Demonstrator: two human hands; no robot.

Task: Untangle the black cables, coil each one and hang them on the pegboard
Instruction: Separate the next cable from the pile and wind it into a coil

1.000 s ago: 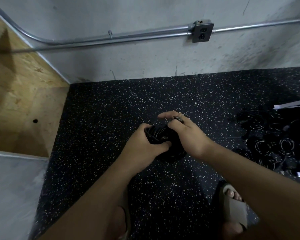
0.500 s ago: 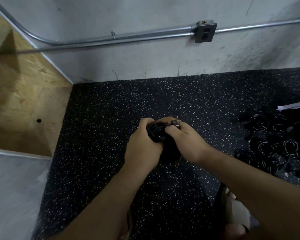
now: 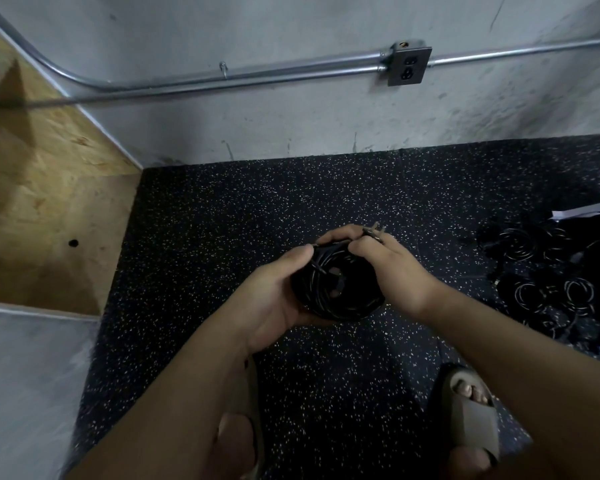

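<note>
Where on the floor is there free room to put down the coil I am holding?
The speckled mat is bare between the wall and the coil, from the wooden panel to the middle. A smaller patch lies just left of the sandal. The right side is crowded with the cable pile.

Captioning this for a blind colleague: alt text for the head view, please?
A person's left hand and right hand grip a coiled black cable above a speckled black rubber floor. More black cables lie piled on the floor to the right; a metal outlet box sits on the grey concrete wall beyond.
</note>
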